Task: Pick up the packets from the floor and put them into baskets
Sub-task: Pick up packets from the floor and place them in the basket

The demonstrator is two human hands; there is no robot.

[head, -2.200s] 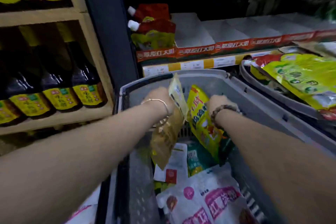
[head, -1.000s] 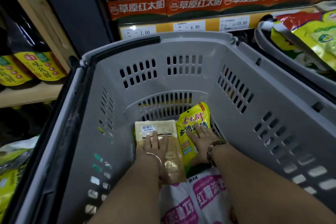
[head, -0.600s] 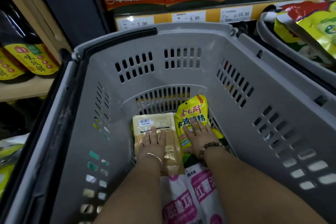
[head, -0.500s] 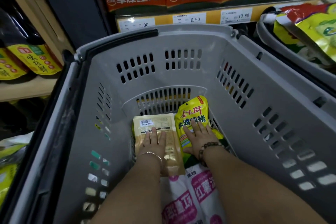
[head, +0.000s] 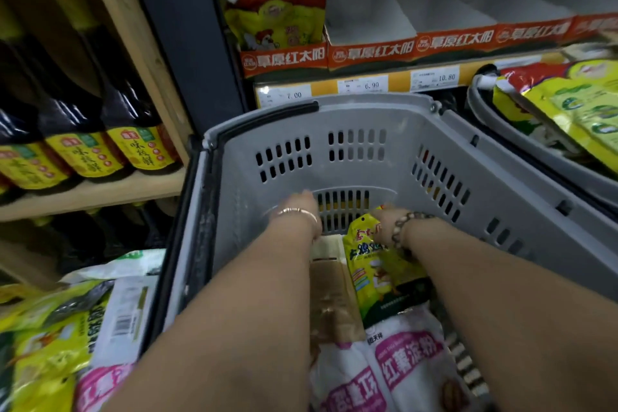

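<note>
A grey basket (head: 364, 171) stands in front of me with both my arms reaching into it. A beige packet (head: 331, 298) and a yellow packet (head: 378, 271) lie side by side on its bottom. White-and-pink packets (head: 401, 361) lie nearer to me. My left hand (head: 297, 204) hangs above the beige packet, fingers pointing down, with nothing in it. My right hand (head: 388, 222) hovers over the top edge of the yellow packet, with no grip on it to be seen. More packets (head: 50, 344), yellow-green and white, lie on the floor left of the basket.
A second grey basket (head: 485, 121) at the right holds yellow-green packets (head: 575, 104). Dark bottles (head: 133, 144) stand on a wooden shelf at the left. Behind the basket a store shelf carries red-and-yellow pouches (head: 274, 10) and price tags.
Both hands have lifted off the beige and yellow packets, which stay lying on the basket's bottom. My view has pulled up and back, showing the floor packets at the left.
</note>
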